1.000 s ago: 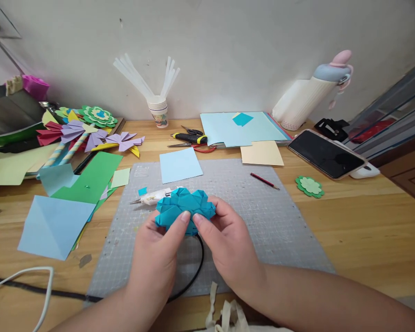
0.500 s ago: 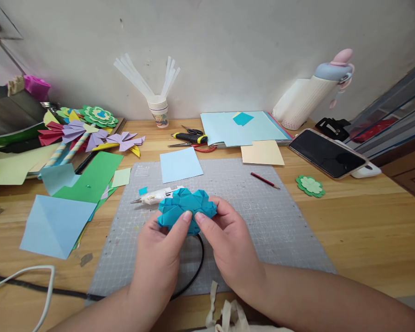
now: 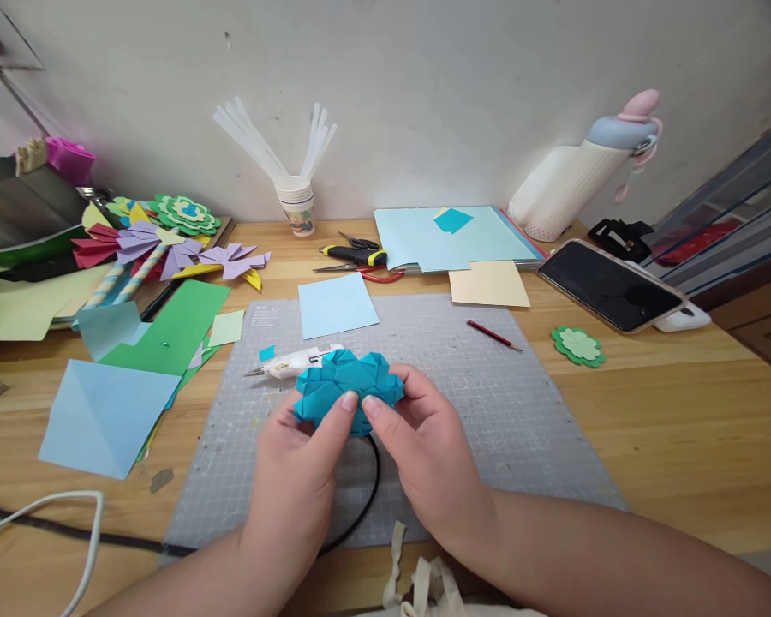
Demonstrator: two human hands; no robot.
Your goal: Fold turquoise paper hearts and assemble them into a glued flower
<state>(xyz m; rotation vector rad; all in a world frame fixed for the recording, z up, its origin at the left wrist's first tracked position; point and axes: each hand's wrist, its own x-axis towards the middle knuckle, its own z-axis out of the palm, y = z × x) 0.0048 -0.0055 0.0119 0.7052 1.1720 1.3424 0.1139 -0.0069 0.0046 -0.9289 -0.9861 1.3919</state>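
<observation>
Between my two hands is a folded blue paper flower [image 3: 343, 381], raised above the grey cutting mat [image 3: 514, 428]. My left hand [image 3: 299, 467] grips its left side, the thumb pressing near the middle. On the other side my right hand [image 3: 427, 446] has its thumb close to the left one, with the fingers curled behind the paper. The fingertips behind the flower are hidden. Just beyond it lies a white glue gun [image 3: 289, 366], partly covered by the flower, and a black cord [image 3: 373, 484] curves under my hands.
Light blue paper [image 3: 337, 304] and a dark red pencil [image 3: 493, 336] lie on the mat. Behind are pliers [image 3: 353, 255] and a paper cup [image 3: 295, 206] with white sticks. A phone [image 3: 610, 283] leans at right. Paper flowers [image 3: 186, 214] and blue paper [image 3: 106, 420] are at left.
Both hands keep the same hold on the blue paper flower. The whole view has shifted very slightly; nothing on the table has moved.
</observation>
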